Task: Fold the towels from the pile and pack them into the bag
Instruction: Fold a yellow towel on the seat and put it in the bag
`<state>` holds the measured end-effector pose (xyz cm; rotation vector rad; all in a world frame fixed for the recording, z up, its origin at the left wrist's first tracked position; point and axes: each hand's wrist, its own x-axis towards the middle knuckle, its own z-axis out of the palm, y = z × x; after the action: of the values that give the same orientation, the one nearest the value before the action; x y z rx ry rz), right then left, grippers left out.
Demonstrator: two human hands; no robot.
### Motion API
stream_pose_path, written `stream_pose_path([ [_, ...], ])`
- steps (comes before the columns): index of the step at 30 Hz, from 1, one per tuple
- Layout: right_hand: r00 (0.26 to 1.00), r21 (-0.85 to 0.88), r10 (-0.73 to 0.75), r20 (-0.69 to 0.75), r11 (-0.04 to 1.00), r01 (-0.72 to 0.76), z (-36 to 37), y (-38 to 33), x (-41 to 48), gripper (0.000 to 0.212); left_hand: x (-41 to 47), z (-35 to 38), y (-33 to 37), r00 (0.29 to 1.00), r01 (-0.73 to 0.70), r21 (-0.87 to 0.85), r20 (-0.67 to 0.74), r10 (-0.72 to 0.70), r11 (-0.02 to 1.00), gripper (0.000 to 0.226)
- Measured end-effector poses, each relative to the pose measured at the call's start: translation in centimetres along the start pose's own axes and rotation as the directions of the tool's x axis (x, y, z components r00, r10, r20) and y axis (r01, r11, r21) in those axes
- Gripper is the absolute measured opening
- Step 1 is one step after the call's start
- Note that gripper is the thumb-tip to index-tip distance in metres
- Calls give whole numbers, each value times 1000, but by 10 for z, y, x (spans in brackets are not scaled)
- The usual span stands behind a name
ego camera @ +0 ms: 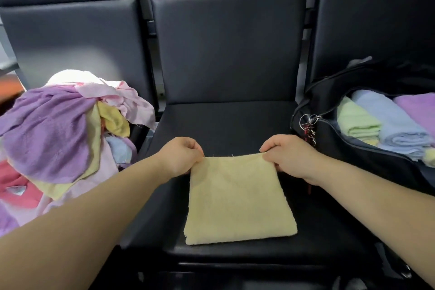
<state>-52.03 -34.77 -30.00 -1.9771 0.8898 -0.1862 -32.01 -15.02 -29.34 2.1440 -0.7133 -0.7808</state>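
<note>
L hand + R hand: arms out fwd, fingers curled, pinching.

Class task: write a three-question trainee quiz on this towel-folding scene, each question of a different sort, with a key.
1. True or false: the left hand and the right hand each pinch a far corner of the yellow towel.
2. Where is the bag? A: on the right-hand seat. B: on the floor. C: on the person's lap.
3. Fill in: in the bag, between the green towel and the purple towel lies a ____ towel.
Key: 1 true; 2 A; 3 blue towel.
</note>
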Motion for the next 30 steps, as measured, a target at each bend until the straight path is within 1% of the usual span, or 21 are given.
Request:
stream_pose_path([
  [3,995,-135,-65,72,988,75,6,5,10,13,9,8,-11,998,-8,193,-57,19,981,15],
  [5,993,-199,-91,81,974,106,7,5,16,12,12,10,-14,998,-29,239,-56,43,971,16],
  [7,993,-266,-90,75,958,107,9,5,21,13,12,9,-13,998,-50,288,-28,61,956,16],
  [9,995,-325,-88,54,940,100,11,9,26,9,13,8,-14,997,-72,335,-12,81,939,17],
  [11,995,-338,-95,28,936,99,12,11,28,9,13,8,-15,995,-86,383,-11,97,920,18],
  [14,995,-312,-104,4,945,101,13,12,29,17,12,8,-17,993,-101,461,-7,117,881,15],
  [16,995,-343,-100,-17,935,88,14,13,27,21,9,10,-18,988,-109,517,-37,149,849,15],
  [18,992,-416,-116,-48,905,86,16,10,21,23,2,13,-17,968,-128,599,-97,230,790,24],
  [19,986,-446,-154,-59,888,112,16,6,16,24,-6,15,-15,948,-158,630,-119,296,760,27],
  [21,954,-447,-298,-41,859,250,15,-9,-1,24,-24,23,-11,885,-292,615,-117,451,732,28],
  [22,931,-422,-365,4,844,332,14,-15,-11,22,-35,28,-9,853,-378,568,-92,513,731,26],
  [23,912,-393,-403,81,828,400,13,-19,-22,17,-46,33,-10,840,-453,493,-44,541,743,24],
  [24,901,-366,-390,188,824,433,14,-18,-30,13,-56,37,-12,845,-499,401,30,533,768,22],
  [25,893,-342,-326,309,838,425,15,-14,-39,12,-64,40,-17,857,-514,314,148,493,799,21],
  [26,876,-312,-247,414,866,391,16,-8,-46,13,-69,42,-24,844,-526,266,282,456,808,22],
  [27,859,-294,-183,478,889,352,18,-2,-51,16,-71,43,-30,808,-565,275,377,453,778,25],
  [28,853,-287,-160,496,897,336,18,3,-54,21,-69,43,-37,777,-605,294,421,469,740,28],
  [30,861,-323,-182,476,874,363,17,7,-55,30,-64,40,-46,763,-630,300,414,497,717,32],
])
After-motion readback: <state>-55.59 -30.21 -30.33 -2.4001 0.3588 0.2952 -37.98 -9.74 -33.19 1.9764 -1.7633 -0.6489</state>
